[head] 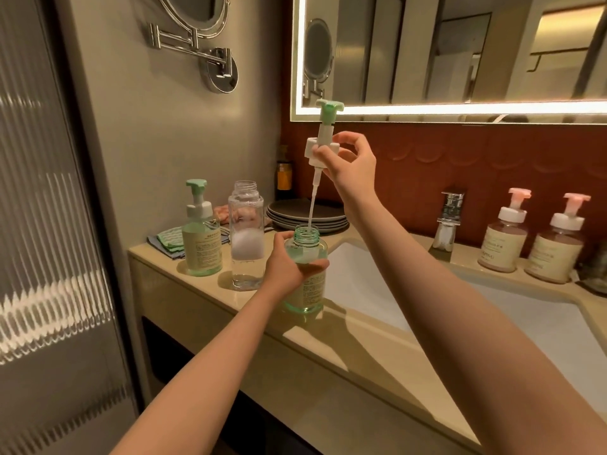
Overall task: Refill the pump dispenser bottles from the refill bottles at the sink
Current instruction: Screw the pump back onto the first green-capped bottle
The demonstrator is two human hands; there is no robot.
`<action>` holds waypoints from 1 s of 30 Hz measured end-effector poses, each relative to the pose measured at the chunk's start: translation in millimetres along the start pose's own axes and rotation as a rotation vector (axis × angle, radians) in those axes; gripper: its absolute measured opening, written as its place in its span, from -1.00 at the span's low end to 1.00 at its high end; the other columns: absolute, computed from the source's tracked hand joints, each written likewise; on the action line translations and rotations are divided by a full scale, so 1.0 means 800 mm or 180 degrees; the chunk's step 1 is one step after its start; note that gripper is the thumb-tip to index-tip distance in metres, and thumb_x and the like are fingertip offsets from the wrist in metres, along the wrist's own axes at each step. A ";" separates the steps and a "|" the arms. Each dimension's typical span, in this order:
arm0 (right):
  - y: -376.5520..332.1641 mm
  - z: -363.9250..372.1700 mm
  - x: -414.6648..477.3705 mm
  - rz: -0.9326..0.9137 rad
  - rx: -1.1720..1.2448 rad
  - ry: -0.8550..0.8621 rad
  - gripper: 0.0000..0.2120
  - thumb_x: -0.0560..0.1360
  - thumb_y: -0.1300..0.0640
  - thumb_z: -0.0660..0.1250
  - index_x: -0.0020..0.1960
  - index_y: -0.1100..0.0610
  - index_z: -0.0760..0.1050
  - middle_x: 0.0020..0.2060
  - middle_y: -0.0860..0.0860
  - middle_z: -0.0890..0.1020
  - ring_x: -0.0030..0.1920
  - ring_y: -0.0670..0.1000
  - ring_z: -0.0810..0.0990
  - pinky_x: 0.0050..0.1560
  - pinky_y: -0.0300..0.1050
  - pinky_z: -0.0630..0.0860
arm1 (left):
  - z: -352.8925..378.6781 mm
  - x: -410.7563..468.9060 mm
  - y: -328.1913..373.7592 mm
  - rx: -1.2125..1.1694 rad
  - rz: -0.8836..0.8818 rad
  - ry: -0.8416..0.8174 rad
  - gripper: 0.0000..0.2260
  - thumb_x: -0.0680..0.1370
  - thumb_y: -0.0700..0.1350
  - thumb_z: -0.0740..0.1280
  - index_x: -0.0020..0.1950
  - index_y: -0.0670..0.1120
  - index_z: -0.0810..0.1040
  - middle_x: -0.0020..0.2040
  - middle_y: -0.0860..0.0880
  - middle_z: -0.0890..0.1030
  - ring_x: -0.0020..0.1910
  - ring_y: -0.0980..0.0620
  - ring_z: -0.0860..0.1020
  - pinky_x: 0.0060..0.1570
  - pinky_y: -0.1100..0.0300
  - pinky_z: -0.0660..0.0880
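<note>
My left hand (pixel 285 262) grips an open green dispenser bottle (pixel 307 292) standing on the counter edge beside the sink. My right hand (pixel 349 160) pinches the white collar of its green-topped pump head (pixel 323 139), held up above the bottle. The pump's thin tube (pixel 312 208) hangs down with its tip inside the bottle's open neck. A clear uncapped refill bottle (pixel 247 238) with a little liquid and foam stands just left. Further left stands a second green pump bottle (pixel 201 236) with its pump on.
The white sink basin (pixel 368 277) lies right of the held bottle, with a chrome faucet (pixel 448 221) behind it. Two pink pump bottles (pixel 504 234) (pixel 556 241) stand at the far right. Stacked grey plates (pixel 307 215), folded cloths (pixel 167 241) and a dark amber bottle (pixel 284 174) sit at the back.
</note>
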State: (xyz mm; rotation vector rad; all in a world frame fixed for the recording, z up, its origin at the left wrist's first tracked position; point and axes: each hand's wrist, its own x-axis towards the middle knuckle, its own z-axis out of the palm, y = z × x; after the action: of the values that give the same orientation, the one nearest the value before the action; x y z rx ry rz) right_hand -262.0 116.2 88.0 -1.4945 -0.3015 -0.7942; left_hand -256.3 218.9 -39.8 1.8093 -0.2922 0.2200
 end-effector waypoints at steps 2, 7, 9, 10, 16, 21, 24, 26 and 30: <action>0.007 0.001 -0.011 0.0022 0.0015 -0.0106 -0.68 0.41 0.20 0.43 0.08 0.08 0.36 0.04 0.07 0.52 0.04 0.04 0.58 0.01 -0.09 0.60 | 0.001 0.001 -0.002 -0.0009 -0.0007 -0.0008 -0.28 0.31 -0.05 0.55 0.32 -0.03 0.20 0.31 -0.10 0.45 0.15 0.02 0.42 0.15 0.12 0.38; 0.043 -0.005 -0.050 0.0308 -0.0142 -0.0448 -0.72 0.41 0.28 0.41 0.04 0.12 0.39 -0.11 -0.05 0.54 -0.10 -0.10 0.56 -0.13 -0.28 0.55 | -0.001 0.003 -0.006 0.0048 0.0005 0.0000 -0.27 0.31 -0.02 0.54 0.33 -0.02 0.19 0.32 -0.10 0.44 0.24 -0.07 0.44 0.11 0.11 0.38; 0.058 -0.013 -0.062 0.0460 -0.0227 -0.0553 -0.72 0.40 0.26 0.43 0.03 0.10 0.41 -0.12 -0.05 0.57 -0.10 -0.09 0.56 -0.17 -0.30 0.52 | -0.001 0.002 -0.006 0.0056 -0.0036 0.0016 -0.29 0.33 -0.03 0.53 0.33 -0.01 0.19 0.32 -0.10 0.43 0.25 -0.09 0.43 0.11 0.08 0.39; 0.063 -0.017 -0.065 0.0531 -0.0240 -0.0601 -0.72 0.40 0.25 0.43 0.03 0.08 0.41 -0.11 -0.04 0.58 -0.09 -0.10 0.56 -0.17 -0.30 0.50 | 0.000 0.002 -0.006 0.0038 -0.0065 0.0019 -0.30 0.34 -0.04 0.53 0.33 -0.01 0.19 0.32 -0.09 0.43 0.25 -0.09 0.43 0.12 0.07 0.39; 0.062 -0.022 -0.066 0.0525 -0.0347 -0.0740 -0.73 0.41 0.22 0.44 0.03 0.07 0.41 -0.04 -0.01 0.59 -0.02 -0.07 0.57 -0.14 -0.28 0.49 | 0.001 0.000 -0.004 0.0003 -0.0051 0.0010 -0.32 0.36 -0.06 0.51 0.33 -0.01 0.18 0.33 -0.08 0.42 0.25 -0.09 0.43 0.14 0.05 0.39; 0.065 -0.019 -0.066 0.0462 -0.0566 -0.0796 -0.71 0.40 0.21 0.44 0.04 0.09 0.40 -0.04 -0.01 0.57 -0.02 -0.05 0.57 -0.16 -0.28 0.51 | -0.001 0.002 -0.003 -0.0008 -0.0036 -0.0005 -0.30 0.37 -0.09 0.51 0.36 -0.03 0.16 0.34 -0.08 0.42 0.29 -0.09 0.41 0.20 0.02 0.39; 0.070 -0.021 -0.071 0.0391 -0.0833 -0.0922 -0.71 0.39 0.19 0.45 0.02 0.08 0.39 -0.11 -0.11 0.54 -0.07 -0.11 0.56 -0.15 -0.27 0.55 | -0.001 0.003 -0.003 -0.0037 -0.0044 -0.0037 -0.29 0.37 -0.10 0.51 0.37 -0.04 0.16 0.34 -0.09 0.41 0.30 -0.10 0.41 0.19 0.02 0.38; 0.076 -0.026 -0.075 0.0359 -0.1006 -0.0998 -0.71 0.40 0.15 0.45 0.02 0.06 0.39 -0.08 -0.10 0.55 -0.02 -0.06 0.57 -0.06 -0.18 0.57 | -0.002 0.002 -0.006 -0.0100 -0.0031 -0.0058 -0.32 0.37 -0.11 0.50 0.34 -0.02 0.17 0.32 -0.08 0.42 0.28 -0.09 0.42 0.16 0.04 0.38; 0.076 -0.036 -0.083 0.0156 -0.1421 -0.1011 -0.81 0.46 0.05 0.38 0.04 -0.01 0.43 0.01 -0.09 0.56 0.05 -0.06 0.55 0.04 -0.07 0.52 | 0.000 0.004 -0.009 -0.0157 -0.0026 -0.0042 -0.38 0.35 -0.08 0.51 0.24 0.06 0.18 0.28 -0.07 0.45 0.24 -0.08 0.45 0.16 -0.01 0.41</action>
State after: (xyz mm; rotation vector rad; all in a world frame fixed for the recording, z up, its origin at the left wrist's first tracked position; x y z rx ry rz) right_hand -280.1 100.7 -3.7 -2.0474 -0.3360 -0.6054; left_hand -251.0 220.4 -45.4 1.7634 -0.2970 0.1934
